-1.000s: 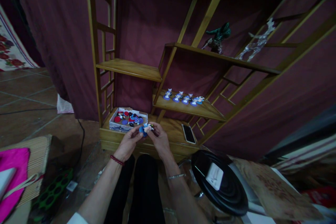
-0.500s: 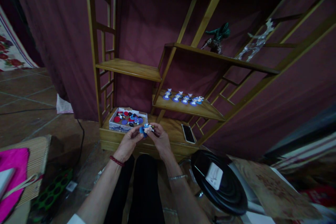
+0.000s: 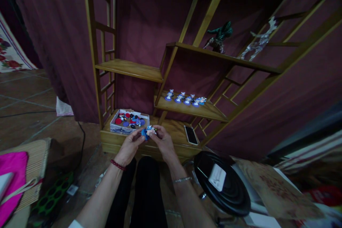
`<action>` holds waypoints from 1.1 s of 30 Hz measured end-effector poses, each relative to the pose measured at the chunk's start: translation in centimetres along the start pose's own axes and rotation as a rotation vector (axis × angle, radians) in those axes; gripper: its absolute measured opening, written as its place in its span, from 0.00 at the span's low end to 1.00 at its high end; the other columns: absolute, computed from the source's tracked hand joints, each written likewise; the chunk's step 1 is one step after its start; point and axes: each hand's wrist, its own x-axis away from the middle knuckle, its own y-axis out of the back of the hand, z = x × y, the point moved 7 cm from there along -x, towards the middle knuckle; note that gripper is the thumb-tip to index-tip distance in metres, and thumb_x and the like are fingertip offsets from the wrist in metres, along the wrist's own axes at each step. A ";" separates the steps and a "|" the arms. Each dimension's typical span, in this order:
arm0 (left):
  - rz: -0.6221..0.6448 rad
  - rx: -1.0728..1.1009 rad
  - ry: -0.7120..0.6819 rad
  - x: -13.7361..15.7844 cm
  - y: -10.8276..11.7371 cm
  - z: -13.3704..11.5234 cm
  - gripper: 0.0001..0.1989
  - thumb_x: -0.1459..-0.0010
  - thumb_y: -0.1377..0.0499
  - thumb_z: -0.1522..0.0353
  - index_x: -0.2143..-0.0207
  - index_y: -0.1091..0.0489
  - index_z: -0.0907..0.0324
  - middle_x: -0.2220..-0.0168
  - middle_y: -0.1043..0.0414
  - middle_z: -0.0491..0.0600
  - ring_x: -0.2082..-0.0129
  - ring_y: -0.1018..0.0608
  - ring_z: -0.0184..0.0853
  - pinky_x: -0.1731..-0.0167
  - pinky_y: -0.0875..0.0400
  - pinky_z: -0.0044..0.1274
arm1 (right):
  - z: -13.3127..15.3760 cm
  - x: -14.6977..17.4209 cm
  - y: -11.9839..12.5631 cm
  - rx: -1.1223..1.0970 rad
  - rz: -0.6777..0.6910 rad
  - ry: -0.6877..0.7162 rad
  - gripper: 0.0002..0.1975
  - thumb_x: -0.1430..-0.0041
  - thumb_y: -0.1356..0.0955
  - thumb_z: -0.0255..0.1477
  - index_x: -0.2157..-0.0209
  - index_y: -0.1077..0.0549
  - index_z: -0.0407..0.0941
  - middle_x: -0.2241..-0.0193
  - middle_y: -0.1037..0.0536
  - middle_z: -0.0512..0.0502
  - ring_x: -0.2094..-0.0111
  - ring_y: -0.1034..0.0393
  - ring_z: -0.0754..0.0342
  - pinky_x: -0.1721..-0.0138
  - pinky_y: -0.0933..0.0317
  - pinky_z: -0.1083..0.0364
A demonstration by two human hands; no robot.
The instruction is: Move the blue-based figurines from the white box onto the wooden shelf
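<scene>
Both my hands meet in front of the lowest shelf. My left hand point(image 3: 130, 146) pinches a round blue base point(image 3: 144, 134), and my right hand point(image 3: 162, 141) grips the small white figurine point(image 3: 150, 128) that sits against that base. Just behind them lies a small white box point(image 3: 119, 128) with several red and blue bases and figurine parts inside. A row of several finished figurines on blue bases point(image 3: 184, 98) stands on the middle shelf.
A wooden shelf unit point(image 3: 128, 69) stands against a dark red curtain. A phone point(image 3: 191, 135) lies on the bottom shelf. A green figure point(image 3: 220, 36) and a clear deer point(image 3: 258, 42) sit higher up. A black round stool point(image 3: 223, 183) is at my right, a pink bag point(image 3: 12, 180) at my left.
The view has drifted slightly; both hands stay together on the figurine and base with only small finger movements.
</scene>
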 end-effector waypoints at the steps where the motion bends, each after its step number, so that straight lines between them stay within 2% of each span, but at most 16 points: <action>1: 0.000 0.001 0.002 0.0 0.1 0.1 0.20 0.59 0.37 0.71 0.60 0.30 0.59 0.57 0.31 0.50 0.57 0.30 0.35 0.60 0.35 0.24 | 0.0 0.0 0.0 -0.003 0.005 -0.009 0.15 0.57 0.31 0.32 0.65 0.33 0.45 0.70 0.24 0.51 0.68 0.31 0.56 0.64 0.38 0.56; 5: 0.023 0.010 0.004 0.0 0.3 0.6 0.20 0.58 0.37 0.71 0.59 0.30 0.59 0.56 0.31 0.51 0.56 0.31 0.36 0.59 0.36 0.25 | -0.2 0.1 0.2 0.015 0.003 -0.037 0.15 0.57 0.31 0.33 0.65 0.33 0.44 0.70 0.25 0.51 0.68 0.31 0.56 0.64 0.39 0.56; 11: 0.065 -0.001 -0.017 0.0 0.1 0.7 0.20 0.57 0.38 0.71 0.58 0.30 0.59 0.55 0.32 0.51 0.55 0.32 0.36 0.58 0.36 0.25 | 0.1 0.2 0.4 0.104 0.023 0.004 0.14 0.55 0.32 0.33 0.64 0.34 0.44 0.69 0.26 0.50 0.67 0.32 0.56 0.63 0.39 0.57; 24: 0.022 -0.007 0.002 -0.1 0.0 0.8 0.18 0.60 0.36 0.71 0.62 0.28 0.59 0.59 0.29 0.50 0.59 0.29 0.35 0.60 0.35 0.26 | 0.7 0.1 0.1 0.201 0.096 0.042 0.14 0.54 0.33 0.29 0.63 0.36 0.45 0.67 0.27 0.49 0.66 0.32 0.56 0.63 0.38 0.56; 33: 0.027 0.007 0.003 0.2 -0.1 0.9 0.17 0.60 0.36 0.70 0.63 0.28 0.61 0.61 0.28 0.51 0.62 0.28 0.34 0.62 0.35 0.25 | 1.2 0.1 -0.3 0.313 0.176 0.120 0.12 0.51 0.35 0.31 0.63 0.35 0.46 0.67 0.27 0.49 0.65 0.31 0.56 0.61 0.38 0.56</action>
